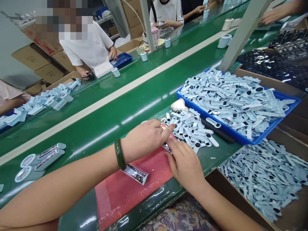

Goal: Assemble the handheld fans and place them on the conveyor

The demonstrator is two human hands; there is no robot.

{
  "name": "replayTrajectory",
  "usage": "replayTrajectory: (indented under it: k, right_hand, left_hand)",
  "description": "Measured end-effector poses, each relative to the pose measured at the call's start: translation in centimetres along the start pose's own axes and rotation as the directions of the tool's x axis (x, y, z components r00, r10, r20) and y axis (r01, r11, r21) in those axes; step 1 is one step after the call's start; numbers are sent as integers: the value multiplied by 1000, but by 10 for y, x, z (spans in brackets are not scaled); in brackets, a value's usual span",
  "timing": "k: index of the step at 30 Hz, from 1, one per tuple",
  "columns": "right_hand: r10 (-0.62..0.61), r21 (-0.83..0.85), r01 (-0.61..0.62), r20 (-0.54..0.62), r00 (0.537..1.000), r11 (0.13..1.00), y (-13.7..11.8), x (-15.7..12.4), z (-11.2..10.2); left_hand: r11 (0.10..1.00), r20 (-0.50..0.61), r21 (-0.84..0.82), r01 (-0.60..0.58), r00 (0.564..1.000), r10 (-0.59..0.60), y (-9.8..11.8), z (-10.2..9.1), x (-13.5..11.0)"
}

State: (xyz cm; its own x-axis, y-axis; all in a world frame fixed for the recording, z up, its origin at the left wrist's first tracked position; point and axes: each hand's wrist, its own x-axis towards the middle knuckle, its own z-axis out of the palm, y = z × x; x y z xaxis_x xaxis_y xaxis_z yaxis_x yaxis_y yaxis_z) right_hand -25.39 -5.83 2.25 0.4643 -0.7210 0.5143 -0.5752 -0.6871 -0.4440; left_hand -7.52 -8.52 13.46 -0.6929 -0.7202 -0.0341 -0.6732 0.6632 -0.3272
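My left hand [144, 139], with a green bangle at its wrist, bends over a light-blue handle-shaped device [166, 147], most of which the fingers hide. My right hand [186, 162] grips the same device from the right, fingertips close to the left index finger. A dark strip with shiny parts shows between the hands. Below my left wrist, a second light-blue device [136, 174] with an exposed circuit strip lies on the red mat [130, 199]. Beside my fingers is a loose pile of light-blue oblong covers [190, 128], some with black ovals.
A blue tray [258, 140] heaped with covers stands at right, above a cardboard box [223, 184] of more covers. Two round-headed devices [39, 162] lie on the green conveyor [96, 128] at left. A slanted metal post [245, 35] rises at right. Co-workers sit across the belt.
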Motion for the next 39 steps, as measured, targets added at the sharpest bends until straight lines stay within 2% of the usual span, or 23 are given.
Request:
replayTrajectory:
  k: [2,3,5,6,8,10,12,14,15,17,21,23,25,29,31,33,35,39]
  right_hand:
    - [-3,-3,3,-12,1000,1000,0,1,0]
    - [-4,-6,3,-21,1000,1000,1,1,0]
    - [-1,-9,0,-30,1000,1000,1,0,0]
    - [0,-7,-1,-30,1000,1000,1,0,1]
    - [2,-2,-2,-23,1000,1000,1,-1,2]
    - [6,-7,-6,-16,1000,1000,0,-1,2]
    - [14,-33,-15,-15,1000,999,0,-1,2]
    - [15,-64,-15,-4,1000,998,-1,1,1]
    - [7,-76,-6,2,1000,997,-1,2,-1]
    - [-30,-80,30,1,1000,996,-4,4,-6]
    - [-162,49,163,-24,986,985,-21,4,-17]
    - [-229,140,226,3,974,964,-35,1,-19]
    - [-269,187,255,53,962,949,-50,-4,-16]
    - [-285,203,248,180,941,947,-65,-13,1]
    - [-284,203,241,220,933,949,-66,-17,9]
    - [-280,201,237,229,932,951,-65,-19,14]
    - [-277,200,235,218,936,951,-64,-21,16]
    - [-281,191,244,200,939,951,-64,-22,14]
  left_hand:
    - [1000,-5,-16,15,1000,-15,-1,5,-6]
    - [996,-23,-75,54,998,-55,-3,7,-9]
    - [931,-82,-310,192,970,-227,-9,7,-19]
    - [856,-107,-446,264,933,-343,-11,5,-26]
    - [663,-128,-666,343,822,-554,-13,-2,-41]
    - [501,-109,-792,348,728,-677,-8,-12,-60]
    - [388,-72,-855,344,662,-746,3,-20,-82]
    - [340,-49,-859,382,600,-798,17,-23,-106]
    - [341,-44,-838,427,569,-821,25,-24,-118]
    - [370,-47,-772,516,535,-844,42,-23,-141]
    - [415,0,-673,613,561,-828,76,-17,-173]
    - [427,31,-632,647,572,-820,90,-14,-178]
    - [476,9,-584,657,592,-806,97,-9,-178]
    - [656,-89,-391,646,683,-725,91,-1,-172]
    - [732,-100,-290,616,742,-663,83,1,-168]
    - [773,-92,-250,583,780,-618,75,2,-164]
    - [781,-69,-260,567,796,-601,70,2,-161]
    - [761,15,-294,579,799,-602,65,1,-157]
